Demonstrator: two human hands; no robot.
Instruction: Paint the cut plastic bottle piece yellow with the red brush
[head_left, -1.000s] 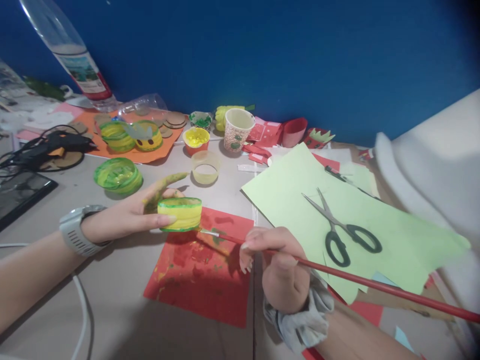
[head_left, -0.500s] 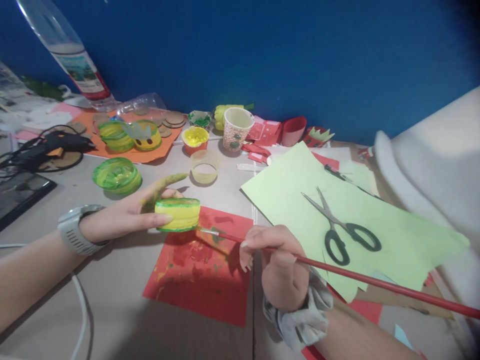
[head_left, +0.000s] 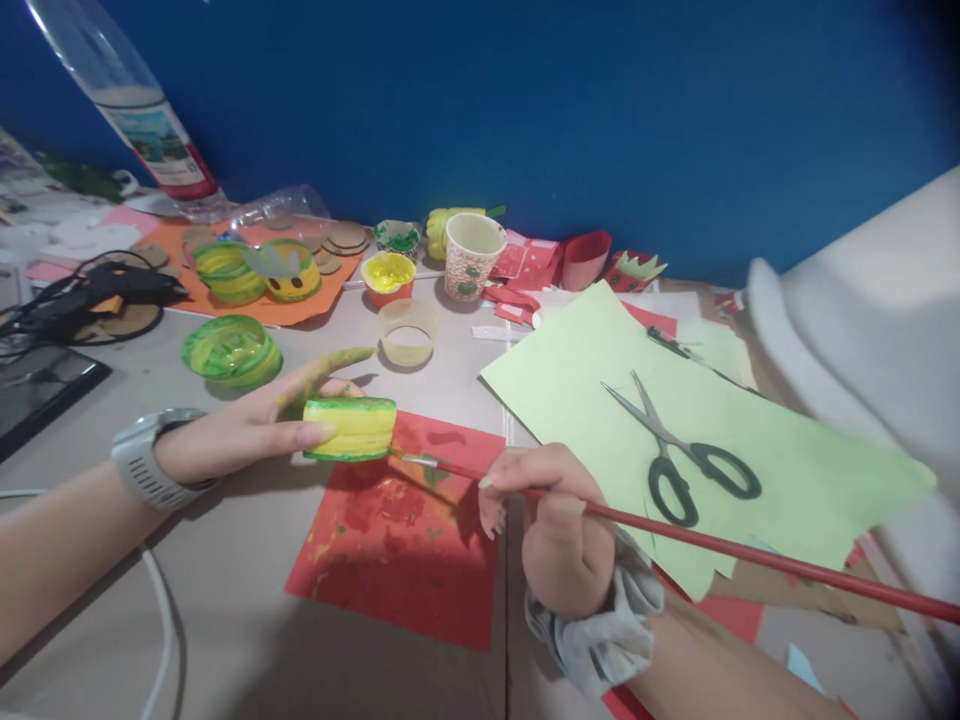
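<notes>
Well, the left hand (head_left: 255, 430) is gripping a painted ring (head_left: 351, 430), thumb on the front and one finger poking out. The right hand (head_left: 562, 520) pinches a red brush (head_left: 465, 470). The brush tip is at the ring's low right edge; I can't tell if it touches. The ring is up by the top corner of the messy red paper (head_left: 405, 570). Its front looks nearly done, yellow with green rims, but its back is hidden. A pale ring (head_left: 406, 353) on the table (head_left: 247, 560) seems barely painted, so that may be left. Near it, a small pot (head_left: 388, 297) has yellow paint (head_left: 390, 270) in it, and a dish (head_left: 380, 240) behind has green paint (head_left: 401, 242). I can't see the bottom of the paper cup (head_left: 466, 275).
</notes>
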